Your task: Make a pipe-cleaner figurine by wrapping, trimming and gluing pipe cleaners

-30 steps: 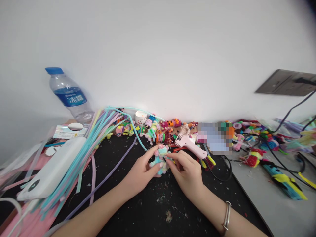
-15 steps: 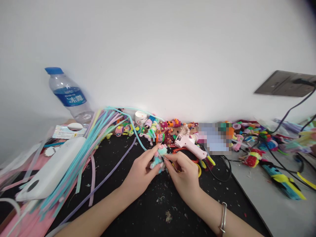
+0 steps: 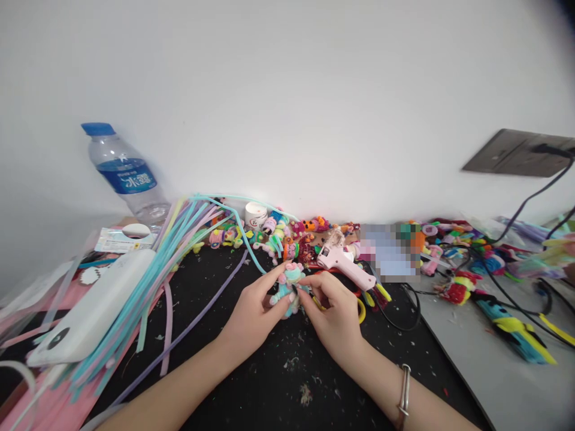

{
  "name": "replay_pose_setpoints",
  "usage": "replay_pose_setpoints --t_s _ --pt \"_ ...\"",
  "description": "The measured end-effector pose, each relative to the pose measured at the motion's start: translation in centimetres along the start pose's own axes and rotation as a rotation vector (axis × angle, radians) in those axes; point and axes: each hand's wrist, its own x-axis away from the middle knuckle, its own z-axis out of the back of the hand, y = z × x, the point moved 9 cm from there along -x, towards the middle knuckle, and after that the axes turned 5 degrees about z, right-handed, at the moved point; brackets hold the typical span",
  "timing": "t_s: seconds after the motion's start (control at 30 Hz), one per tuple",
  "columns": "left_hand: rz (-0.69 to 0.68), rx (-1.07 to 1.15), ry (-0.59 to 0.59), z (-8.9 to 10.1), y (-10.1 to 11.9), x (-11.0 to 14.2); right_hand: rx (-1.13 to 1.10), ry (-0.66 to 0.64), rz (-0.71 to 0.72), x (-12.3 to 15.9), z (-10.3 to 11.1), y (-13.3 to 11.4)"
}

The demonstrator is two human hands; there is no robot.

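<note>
A small pipe-cleaner doll (image 3: 294, 272), fuzzy in light blue, pink and cream, is held up above the black mat (image 3: 251, 389). My left hand (image 3: 251, 311) has its fingers closed round the doll's left side, thumb at the lower body. From the other side my right hand (image 3: 335, 311) pinches with thumb and forefinger at the doll's right edge. Whether a tiny piece lies in that pinch is too small to make out. Just behind my right hand rests a pink hot glue gun (image 3: 345, 266), with red-handled and yellow-handled tools partly hidden below it.
Colourful pipe-cleaner figures (image 3: 229, 233) line the wall beside a white paper roll (image 3: 256, 215). At left lie a bundle of pastel pipe cleaners (image 3: 135, 299), a white power bank (image 3: 99, 305) and a water bottle (image 3: 128, 173). Black cables (image 3: 507, 299) cross the grey table at right.
The doll has turned slightly and shifted a little left between my fingers, so more of its front shows. Both hands stay in nearly the same place.
</note>
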Motion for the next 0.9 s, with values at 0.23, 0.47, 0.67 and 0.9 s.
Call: replay_pose_setpoints --t_s 0.23,0.47,0.67,0.9 --pt "-0.052 -0.033 0.029 0.4 0.5 -0.3 0.029 -0.036 0.035 -0.1 0.0 0.0" --pt "-0.077 -0.166 0.085 0.8 1.0 0.0 0.132 -0.079 0.145 -0.1 -0.1 -0.7" --pt "-0.108 -0.212 0.105 0.9 1.2 0.2 0.134 -0.084 0.131 0.1 -0.5 -0.7" --pt "-0.138 -0.247 0.122 1.0 1.5 0.3 0.297 -0.207 0.159 -0.1 -1.2 -0.9"
